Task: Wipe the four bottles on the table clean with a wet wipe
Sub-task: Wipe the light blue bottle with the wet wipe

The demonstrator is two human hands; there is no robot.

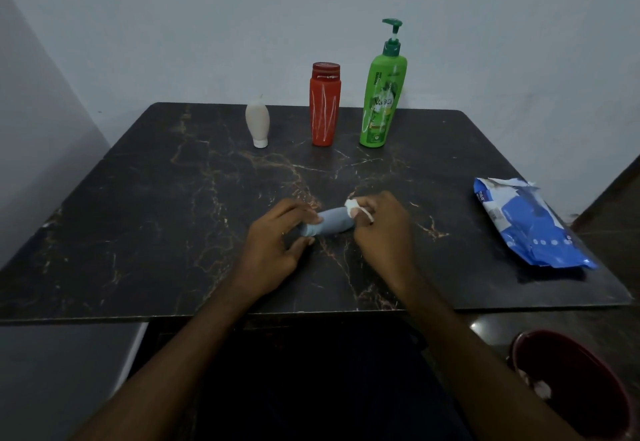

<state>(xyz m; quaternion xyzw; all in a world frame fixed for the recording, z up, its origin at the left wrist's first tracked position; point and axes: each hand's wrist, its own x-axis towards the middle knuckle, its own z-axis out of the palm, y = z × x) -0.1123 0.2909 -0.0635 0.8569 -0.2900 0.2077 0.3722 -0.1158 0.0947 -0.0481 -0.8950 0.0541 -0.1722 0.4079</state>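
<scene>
Left hand (277,236) curls its fingers and thumb round the left end of a small grey-blue bottle (329,224), which lies on its side near the front middle of the dark marbled table (138,215). The bottle's long axis runs left to right, tipped slightly up toward the right. Right hand (381,229) meets it at the opposite end, fingers pinching a bunched white wet wipe (360,210) against the bottle's right tip, so the bare body stretches leftward from the wipe toward the left hand. By my reading, the coming stroke has to travel along that axis. The left fingers cover the far end, so they would need to shift for the wipe to reach it. Well apart at the back, three bottles stand upright in a row — a small white bottle (257,125), a red bottle (325,108) and a tall green pump bottle (381,101) — none in the way. A blue wipes pack (530,226) lies near the right edge, and a red bin (571,385) sits on the floor below it.
</scene>
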